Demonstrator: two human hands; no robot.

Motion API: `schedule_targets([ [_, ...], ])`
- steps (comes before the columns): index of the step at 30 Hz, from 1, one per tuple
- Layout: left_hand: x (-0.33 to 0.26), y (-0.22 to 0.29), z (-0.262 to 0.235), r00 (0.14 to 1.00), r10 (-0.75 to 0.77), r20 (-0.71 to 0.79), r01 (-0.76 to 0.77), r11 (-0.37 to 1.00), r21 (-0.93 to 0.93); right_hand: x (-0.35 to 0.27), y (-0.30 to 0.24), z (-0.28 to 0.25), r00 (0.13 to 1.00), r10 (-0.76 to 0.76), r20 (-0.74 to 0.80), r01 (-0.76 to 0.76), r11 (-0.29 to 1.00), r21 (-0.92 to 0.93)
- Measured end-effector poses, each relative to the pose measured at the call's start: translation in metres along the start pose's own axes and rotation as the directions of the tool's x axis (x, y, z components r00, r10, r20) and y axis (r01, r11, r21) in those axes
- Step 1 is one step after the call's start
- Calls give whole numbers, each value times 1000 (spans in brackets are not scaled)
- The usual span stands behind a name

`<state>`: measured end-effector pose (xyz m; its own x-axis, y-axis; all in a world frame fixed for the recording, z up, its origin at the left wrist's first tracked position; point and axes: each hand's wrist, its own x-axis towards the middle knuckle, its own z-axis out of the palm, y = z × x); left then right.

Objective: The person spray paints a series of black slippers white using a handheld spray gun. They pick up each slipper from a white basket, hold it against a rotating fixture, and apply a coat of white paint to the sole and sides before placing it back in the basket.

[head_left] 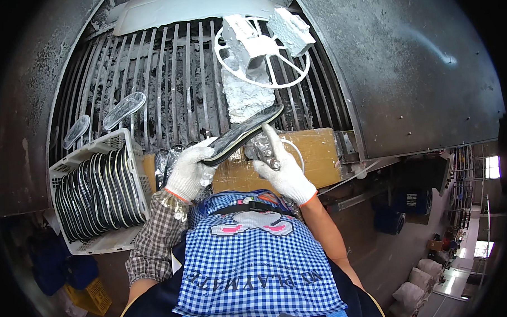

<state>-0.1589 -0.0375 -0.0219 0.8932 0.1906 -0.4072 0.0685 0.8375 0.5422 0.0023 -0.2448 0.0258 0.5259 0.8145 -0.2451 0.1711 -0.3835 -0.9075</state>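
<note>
My left hand (188,171), in a white knit glove, grips the heel end of a dark shoe sole (239,138) with a pale edge line. The sole slants up to the right, its far tip close to the white spoked wheel (302,77). My right hand (290,178), gloved too, is closed around a metal spray gun (260,149) just below the sole. Its index finger points up toward the sole's far end. A pale hose (299,151) curves beside that hand. Part of the gun is hidden behind the fingers.
At left, a white plastic crate (138,172) holds a row of several dark soles (101,192). Two clear sole-shaped pieces (124,110) lie on the metal grate (175,77). Coated blocks (291,31) sit on the wheel. Metal side panels (412,69) flank the grate; a brown-taped ledge (315,156) runs in front.
</note>
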Motion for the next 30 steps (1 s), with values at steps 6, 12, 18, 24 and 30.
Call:
schedule_targets([
  [6,10,-4,9,1000,-9,4,9,1000,21,-2,-8,2,989,-97,108,111,984,-139],
  [12,21,-11,13,1000,3,1,-3,1000,-2,-8,-14,0,968,-56,244,81,992,-94],
  [18,38,-8,36,994,101,-33,-97,990,99,-18,-15,-14,918,-14,397,35,998,-46],
  [24,60,3,56,987,151,61,-163,944,286,-33,19,-26,964,-110,244,119,993,-25],
  [30,49,59,127,957,254,140,-290,847,446,-52,46,-60,997,40,64,-51,984,171],
])
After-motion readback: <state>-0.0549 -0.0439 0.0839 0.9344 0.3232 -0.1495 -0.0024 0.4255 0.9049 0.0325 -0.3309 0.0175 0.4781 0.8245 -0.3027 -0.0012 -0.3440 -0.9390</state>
